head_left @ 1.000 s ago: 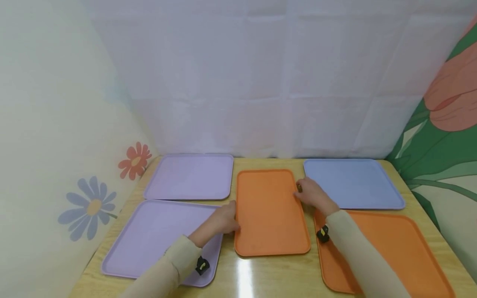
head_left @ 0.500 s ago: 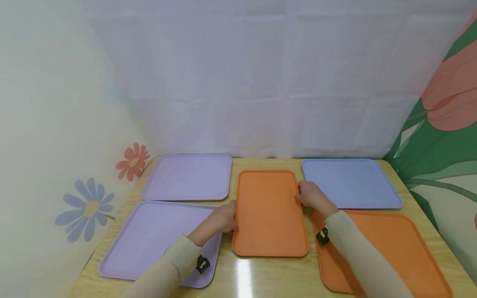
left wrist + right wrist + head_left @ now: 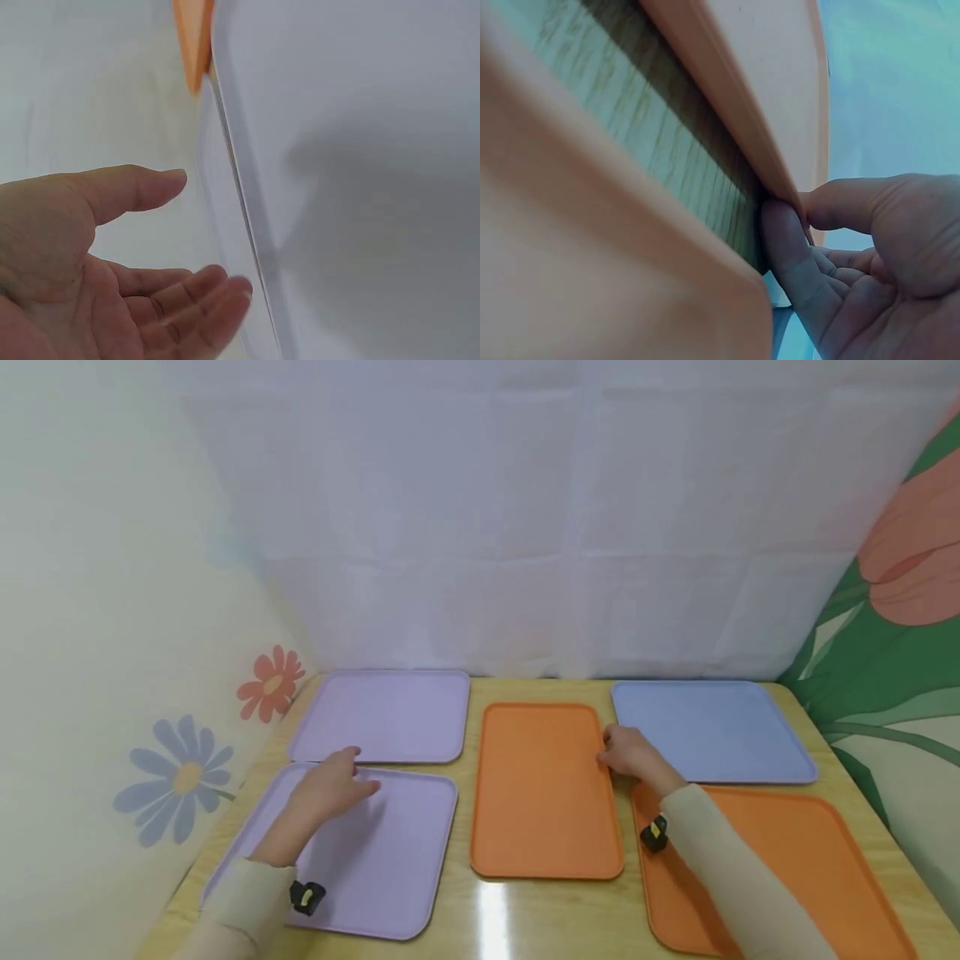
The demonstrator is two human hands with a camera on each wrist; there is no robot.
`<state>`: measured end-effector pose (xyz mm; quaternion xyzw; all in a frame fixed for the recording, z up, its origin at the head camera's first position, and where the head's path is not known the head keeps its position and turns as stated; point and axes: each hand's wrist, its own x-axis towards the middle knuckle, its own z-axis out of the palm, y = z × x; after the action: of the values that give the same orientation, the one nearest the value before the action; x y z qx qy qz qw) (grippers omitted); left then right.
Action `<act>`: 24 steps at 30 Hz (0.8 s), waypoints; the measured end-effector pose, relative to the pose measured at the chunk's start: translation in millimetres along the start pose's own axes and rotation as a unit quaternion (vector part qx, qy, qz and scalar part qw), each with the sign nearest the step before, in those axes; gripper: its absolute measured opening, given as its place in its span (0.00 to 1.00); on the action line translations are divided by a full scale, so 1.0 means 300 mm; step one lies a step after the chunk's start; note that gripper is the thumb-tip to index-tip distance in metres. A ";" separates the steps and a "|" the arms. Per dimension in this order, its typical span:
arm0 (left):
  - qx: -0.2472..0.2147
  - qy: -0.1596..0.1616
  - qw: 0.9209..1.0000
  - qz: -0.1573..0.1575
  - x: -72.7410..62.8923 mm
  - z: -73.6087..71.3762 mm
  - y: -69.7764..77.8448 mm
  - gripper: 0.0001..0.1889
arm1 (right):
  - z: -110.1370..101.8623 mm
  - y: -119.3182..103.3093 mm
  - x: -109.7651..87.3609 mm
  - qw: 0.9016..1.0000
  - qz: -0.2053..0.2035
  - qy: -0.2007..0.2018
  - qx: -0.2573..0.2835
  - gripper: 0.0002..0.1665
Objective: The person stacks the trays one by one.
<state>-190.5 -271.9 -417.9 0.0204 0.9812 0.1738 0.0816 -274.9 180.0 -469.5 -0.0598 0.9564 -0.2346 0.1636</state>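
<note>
An orange tray (image 3: 543,793) lies upright in the middle of the table, its long sides running away from me. At its right rim my right hand (image 3: 630,752) pinches the edge; in the right wrist view the thumb (image 3: 847,204) is over the rim and the index finger (image 3: 787,240) underneath. My left hand (image 3: 326,793) hovers above the near purple tray (image 3: 397,868), thumb and fingers spread apart, holding nothing. The left wrist view shows that hand's palm (image 3: 82,277) with a gap between thumb and fingers.
A second purple tray (image 3: 382,714) lies behind the near one. At the back right is a blue tray (image 3: 712,727), and in front of it another orange tray (image 3: 780,860) under my right forearm. A white cloth (image 3: 525,527) hangs behind the wooden table (image 3: 555,918).
My left hand has let go of the middle orange tray's left rim and moved left over the near purple tray. The right hand stays on the right rim.
</note>
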 end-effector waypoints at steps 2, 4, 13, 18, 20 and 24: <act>0.021 0.010 0.999 -0.027 -0.019 -0.025 -0.074 0.39 | 0.000 -0.004 -0.003 1.000 0.002 -0.002 0.006 0.26; 0.033 0.024 0.998 -0.048 -0.035 -0.043 -0.142 0.39 | -0.002 -0.007 -0.006 1.000 0.001 -0.004 0.011 0.27; 0.038 0.035 0.995 -0.079 -0.054 -0.066 -0.313 0.37 | 0.001 0.012 -0.014 1.000 -0.009 0.005 0.025 0.25; 0.051 0.033 0.994 -0.091 -0.046 -0.064 -0.350 0.37 | 0.000 0.013 -0.010 1.000 -0.011 0.006 0.018 0.25; 0.054 0.036 0.994 -0.089 -0.047 -0.064 -0.362 0.37 | -0.001 0.011 -0.010 1.000 -0.015 0.005 0.016 0.25; 0.059 0.033 0.994 -0.088 -0.049 -0.063 -0.381 0.38 | 0.000 0.008 -0.013 1.000 -0.016 0.004 0.014 0.25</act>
<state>-180.5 -386.7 -437.4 -0.0671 0.9899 0.1079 0.0623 -271.5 183.0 -469.4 -0.0719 0.9526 -0.2504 0.1569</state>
